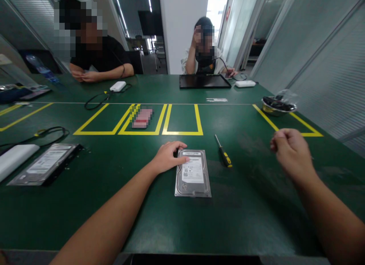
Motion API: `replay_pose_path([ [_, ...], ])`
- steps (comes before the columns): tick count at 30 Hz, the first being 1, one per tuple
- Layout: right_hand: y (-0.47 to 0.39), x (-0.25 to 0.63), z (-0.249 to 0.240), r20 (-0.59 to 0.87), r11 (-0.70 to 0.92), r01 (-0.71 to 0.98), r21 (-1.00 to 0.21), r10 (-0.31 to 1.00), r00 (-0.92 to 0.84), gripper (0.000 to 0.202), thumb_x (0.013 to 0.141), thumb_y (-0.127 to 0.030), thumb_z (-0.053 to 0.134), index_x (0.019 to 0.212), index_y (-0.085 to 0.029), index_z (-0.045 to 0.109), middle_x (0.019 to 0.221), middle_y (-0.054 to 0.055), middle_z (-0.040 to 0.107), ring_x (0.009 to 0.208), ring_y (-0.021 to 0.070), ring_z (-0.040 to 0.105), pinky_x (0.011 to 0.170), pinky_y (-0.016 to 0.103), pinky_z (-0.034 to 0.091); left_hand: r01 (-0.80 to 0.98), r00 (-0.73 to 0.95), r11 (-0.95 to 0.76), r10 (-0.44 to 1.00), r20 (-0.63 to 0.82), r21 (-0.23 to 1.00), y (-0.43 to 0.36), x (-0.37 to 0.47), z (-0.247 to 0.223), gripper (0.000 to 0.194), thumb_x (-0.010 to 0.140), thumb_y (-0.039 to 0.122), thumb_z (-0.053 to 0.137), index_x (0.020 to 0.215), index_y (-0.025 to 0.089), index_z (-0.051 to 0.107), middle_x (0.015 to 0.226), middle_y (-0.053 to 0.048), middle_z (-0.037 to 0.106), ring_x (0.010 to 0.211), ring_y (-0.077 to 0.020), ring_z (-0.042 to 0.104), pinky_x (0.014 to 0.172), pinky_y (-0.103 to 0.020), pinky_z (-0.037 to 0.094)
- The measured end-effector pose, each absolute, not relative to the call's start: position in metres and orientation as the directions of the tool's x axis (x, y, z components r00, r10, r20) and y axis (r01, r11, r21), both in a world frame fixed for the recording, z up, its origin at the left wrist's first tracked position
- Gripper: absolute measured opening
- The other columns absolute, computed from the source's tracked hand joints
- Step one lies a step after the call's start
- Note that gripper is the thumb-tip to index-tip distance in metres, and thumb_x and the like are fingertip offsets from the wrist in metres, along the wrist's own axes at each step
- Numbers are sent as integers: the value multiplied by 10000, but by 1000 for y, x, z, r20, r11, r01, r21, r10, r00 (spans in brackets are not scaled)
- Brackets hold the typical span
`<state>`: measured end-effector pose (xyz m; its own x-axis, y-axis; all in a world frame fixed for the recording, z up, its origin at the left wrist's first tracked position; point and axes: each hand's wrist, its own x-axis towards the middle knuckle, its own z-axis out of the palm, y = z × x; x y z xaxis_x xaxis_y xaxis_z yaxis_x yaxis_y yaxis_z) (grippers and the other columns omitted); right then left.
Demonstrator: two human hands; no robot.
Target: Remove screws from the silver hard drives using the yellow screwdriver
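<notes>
A silver hard drive point(193, 185) with a white label lies flat on the green table in front of me. My left hand point(170, 155) grips its upper left side, thumb on the label and fingers around the far edge. To the drive's right lies a screwdriver point(224, 152) with a black and yellow handle, its tip pointing away from me. Farther right, my right hand point(293, 150) is raised above the table with its fingers closed together. Whatever may be between those fingers is hidden. Just beyond it stands a metal bowl point(275, 110) of dark pieces and clear plastic.
Yellow tape point(182, 133) marks out boxes across the table point(159, 223). A blurred pink item point(142, 118) lies in one. Another hard drive point(47, 162) and a white power bank point(17, 158) sit at left. Two people sit opposite, one behind a black flat panel point(204, 81).
</notes>
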<state>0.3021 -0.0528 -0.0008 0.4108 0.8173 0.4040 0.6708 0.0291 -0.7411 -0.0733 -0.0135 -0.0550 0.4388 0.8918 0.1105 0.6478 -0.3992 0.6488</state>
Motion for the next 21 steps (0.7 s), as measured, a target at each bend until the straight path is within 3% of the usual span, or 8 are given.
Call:
replay_pose_path([
  [5, -66, 215, 9, 274, 196, 416, -888, 952, 136, 197, 946, -408, 470, 863, -233, 507, 687, -29, 530, 597, 115, 509, 568, 254, 423, 643, 454, -404, 885, 101, 651, -11, -74, -56, 500, 774, 507, 705, 1187, 233, 637, 1144, -53, 673, 976, -235, 589, 871, -386, 457],
  [7, -69, 186, 10, 145, 141, 134, -981, 989, 28, 180, 927, -385, 524, 848, -225, 509, 681, -36, 517, 588, 102, 480, 547, 241, 385, 642, 477, -419, 874, 94, 642, -11, -74, -55, 461, 790, 521, 687, 1152, 237, 658, 1126, -49, 675, 965, -232, 586, 867, -381, 447],
  [9, -68, 164, 7, 84, 85, 19, -996, 996, -26, 193, 910, -372, 554, 810, -214, 509, 656, -38, 505, 571, 98, 456, 534, 242, 362, 644, 497, -432, 864, 85, 631, -11, -74, -53, 436, 806, 532, 666, 1134, 245, 670, 1105, -45, 675, 966, -232, 579, 868, -380, 436],
  [21, -67, 142, -33, 151, 157, 108, -982, 987, -59, 266, 887, -440, 589, 760, -210, 551, 657, -14, 550, 617, 140, 516, 573, 278, 423, 630, 556, -441, 831, 26, 640, -13, -75, -43, 385, 865, 475, 609, 1191, 271, 641, 1131, -42, 649, 1067, -252, 544, 947, -426, 373],
])
